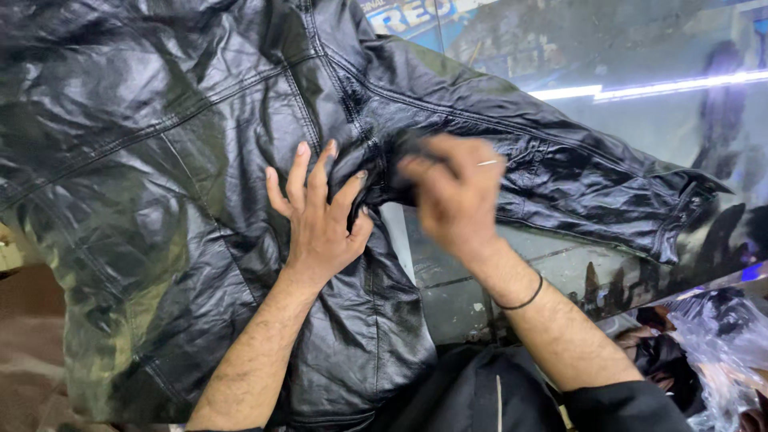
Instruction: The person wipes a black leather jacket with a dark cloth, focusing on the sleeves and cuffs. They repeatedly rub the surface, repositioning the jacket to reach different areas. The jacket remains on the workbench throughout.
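Observation:
A shiny black leather jacket (152, 184) lies spread flat on a glass counter (640, 120), one sleeve (576, 180) stretched out to the right. My left hand (320, 212) presses flat on the jacket near the underarm seam, fingers spread. Just right of it, my right hand (456, 196) is blurred with motion and closed around a small dark object, perhaps a cloth, against the leather where sleeve meets body. A thin dark band circles my right wrist.
The glass counter top reflects a bright strip light (664, 84) at upper right. Clear plastic wrapping (720, 344) and dark goods lie at lower right. A brownish surface (32, 344) shows at lower left.

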